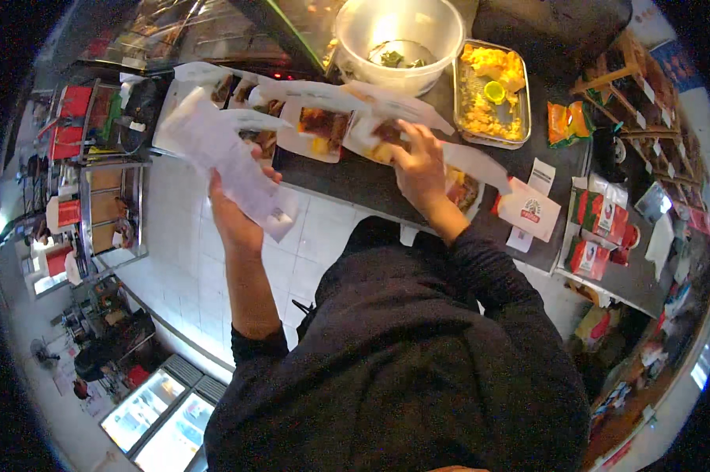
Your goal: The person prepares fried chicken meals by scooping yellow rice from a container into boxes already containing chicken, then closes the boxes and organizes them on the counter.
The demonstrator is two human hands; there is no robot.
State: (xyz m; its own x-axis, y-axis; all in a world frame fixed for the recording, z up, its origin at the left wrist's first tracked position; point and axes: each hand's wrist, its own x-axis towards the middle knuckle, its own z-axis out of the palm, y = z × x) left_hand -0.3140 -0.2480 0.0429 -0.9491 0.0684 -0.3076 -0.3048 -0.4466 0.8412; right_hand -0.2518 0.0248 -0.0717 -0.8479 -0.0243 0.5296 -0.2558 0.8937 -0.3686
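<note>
My left hand [238, 214] is closed around a long, whitish translucent plastic packet [227, 161], which slants over the counter's front edge. Its contents cannot be made out. My right hand [422, 169] reaches into an open white food box [363, 151]. Its fingers are bent and drawn together by brown food inside; whatever they grip is hidden. To the left, another open box [306, 149] holds brown and yellow food. More boxes with raised lids [481, 167] stand in the same row, partly covered by the packet and my hands.
Behind the boxes stand a large clear tub [441, 59] with dark green bits and a metal tray [520, 126] of yellow food with a small yellow cup. An orange packet [569, 124] and a closed printed box [529, 208] lie right on the dark counter [331, 179].
</note>
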